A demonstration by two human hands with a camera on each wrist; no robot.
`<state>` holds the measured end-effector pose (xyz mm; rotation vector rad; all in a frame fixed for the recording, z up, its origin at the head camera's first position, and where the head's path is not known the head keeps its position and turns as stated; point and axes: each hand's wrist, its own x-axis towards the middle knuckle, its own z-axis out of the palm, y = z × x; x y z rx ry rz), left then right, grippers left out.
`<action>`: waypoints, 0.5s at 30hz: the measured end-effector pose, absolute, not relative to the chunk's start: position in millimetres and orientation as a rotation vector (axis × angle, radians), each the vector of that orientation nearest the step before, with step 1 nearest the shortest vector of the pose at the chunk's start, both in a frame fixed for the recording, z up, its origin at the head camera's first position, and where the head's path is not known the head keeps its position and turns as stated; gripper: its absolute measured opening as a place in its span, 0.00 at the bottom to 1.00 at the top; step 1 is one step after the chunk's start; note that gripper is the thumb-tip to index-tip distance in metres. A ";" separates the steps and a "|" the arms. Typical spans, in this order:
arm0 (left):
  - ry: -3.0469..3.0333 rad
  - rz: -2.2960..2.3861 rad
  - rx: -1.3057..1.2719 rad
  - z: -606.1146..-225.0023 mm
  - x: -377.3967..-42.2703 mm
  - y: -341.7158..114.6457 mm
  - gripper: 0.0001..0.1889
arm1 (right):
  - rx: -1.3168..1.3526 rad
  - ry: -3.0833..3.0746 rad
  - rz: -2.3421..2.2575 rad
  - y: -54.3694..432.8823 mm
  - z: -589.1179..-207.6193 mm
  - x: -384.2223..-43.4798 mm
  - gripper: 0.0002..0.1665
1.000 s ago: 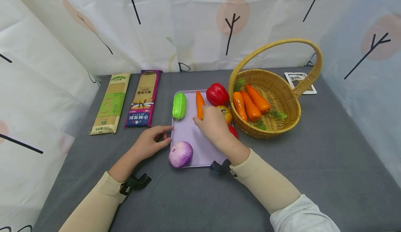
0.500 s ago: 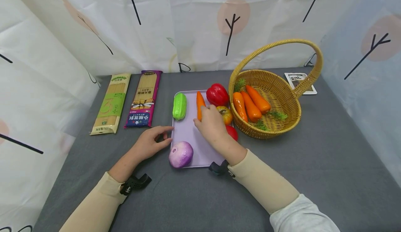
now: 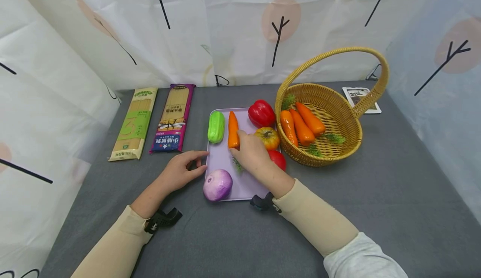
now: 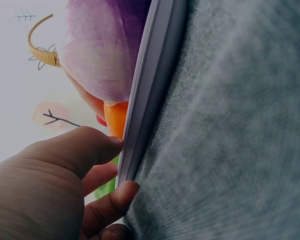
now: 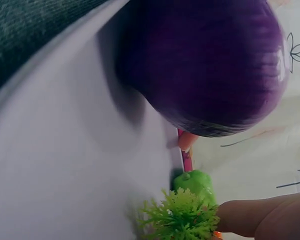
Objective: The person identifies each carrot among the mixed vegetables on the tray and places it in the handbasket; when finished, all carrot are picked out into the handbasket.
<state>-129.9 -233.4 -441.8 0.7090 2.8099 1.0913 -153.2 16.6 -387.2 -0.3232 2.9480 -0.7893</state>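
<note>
My right hand pinches a carrot over the middle of the lilac tray. The carrot's tip points away from me, and its leafy top shows in the right wrist view beside my thumb. On the tray's left edge rest the relaxed fingertips and thumb of my left hand. A purple onion sits at the near left corner. A green vegetable lies at the far left. Along the right side are a red bell pepper, a yellow-orange tomato-like vegetable and a red tomato-like one.
A wicker basket with a tall handle stands right of the tray and holds several carrots. Behind it lies a white-edged packet. Two packs of noodles, one green and one purple, lie on the left.
My right hand has shifted the carrot slightly left on the tray, towards the green vegetable, and its leafy top has come into view. The left hand stays at the tray's edge.
</note>
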 end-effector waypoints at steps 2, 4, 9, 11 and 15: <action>2.813 1.085 0.707 -441.5 -130.0 -232.9 0.20 | -0.326 2.938 -0.814 16.6 -388.4 -152.7 0.33; 2.813 1.080 0.705 -440.7 -130.0 -232.7 0.21 | -0.321 2.933 -0.829 16.6 -388.9 -152.4 0.33; 2.801 1.085 0.695 -439.5 -130.1 -232.5 0.20 | -0.288 2.929 -0.831 16.2 -388.4 -151.6 0.24; 2.797 1.093 0.696 -439.7 -130.1 -232.4 0.20 | -0.284 2.932 -0.831 16.0 -388.3 -151.5 0.18; 2.794 1.102 0.702 -440.6 -130.0 -232.1 0.20 | -0.289 2.971 -0.794 16.5 -386.9 -152.1 0.12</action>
